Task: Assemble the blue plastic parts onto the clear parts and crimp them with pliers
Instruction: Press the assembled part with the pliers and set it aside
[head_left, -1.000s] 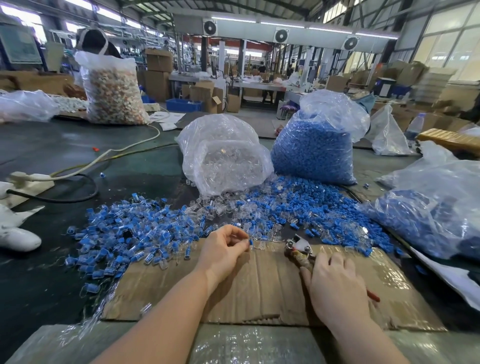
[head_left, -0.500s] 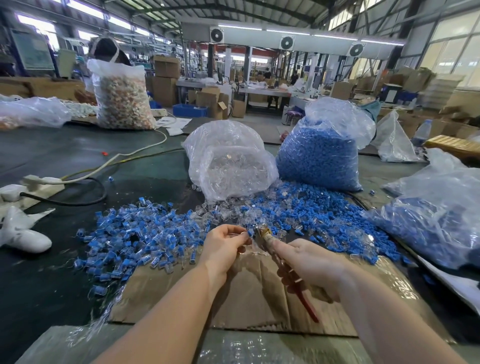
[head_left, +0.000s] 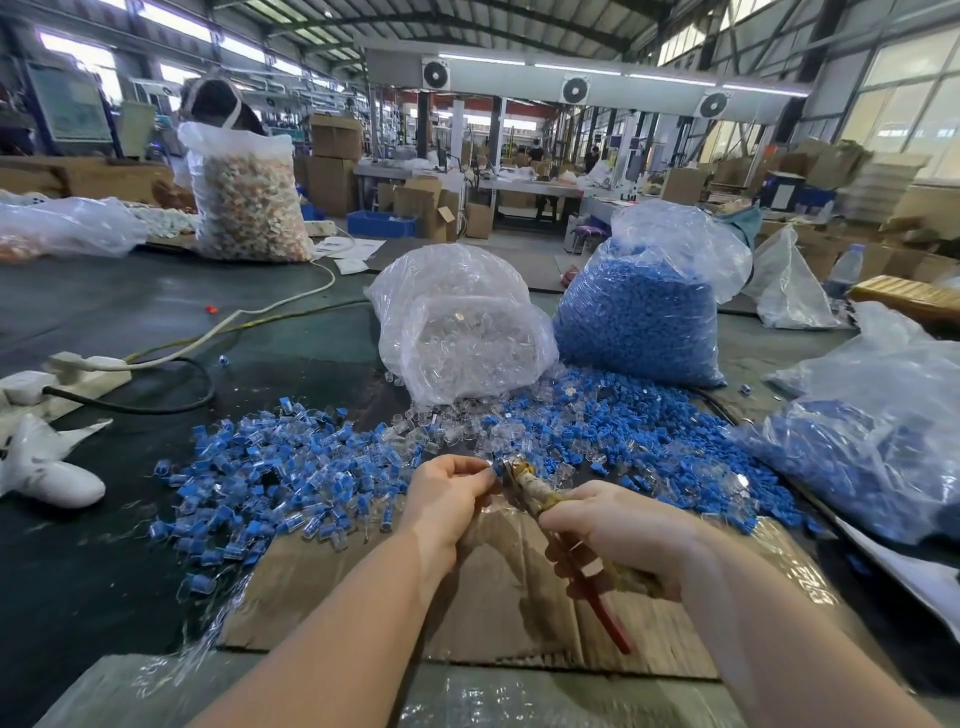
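Crimping step, by the look of it. Landmark: the cardboard sheet (head_left: 498, 587) lying on the counter (head_left: 130, 545).

Above the sheet's far edge, left hand (head_left: 447, 499) with fingers curled in a pinch, presumably round one small assembled part, too tiny and hidden to confirm. Held up there, probably, to present the part squarely to the tool. Right hand (head_left: 618, 530), over the sheet's right half, wrapped round the pliers (head_left: 540, 493), nose aimed left at the left fingertips, red handles trailing back toward the sheet's near edge. Whether the jaws have bitten: cannot tell.

Beyond the sheet, loose heaps within easy reach: assembled blue-and-clear pieces (head_left: 270, 483) off the far-left corner, blue plastic parts (head_left: 649, 441) off the far-right, a thinner scatter of clear parts (head_left: 447, 426) between. Far too many to count.

Further back, two upright supply bags: one bag of clear parts (head_left: 462, 327), one bag of blue parts (head_left: 644, 317). One more bag of blue pieces (head_left: 878, 441) slumped right of the sheet. Pliers: one pair.
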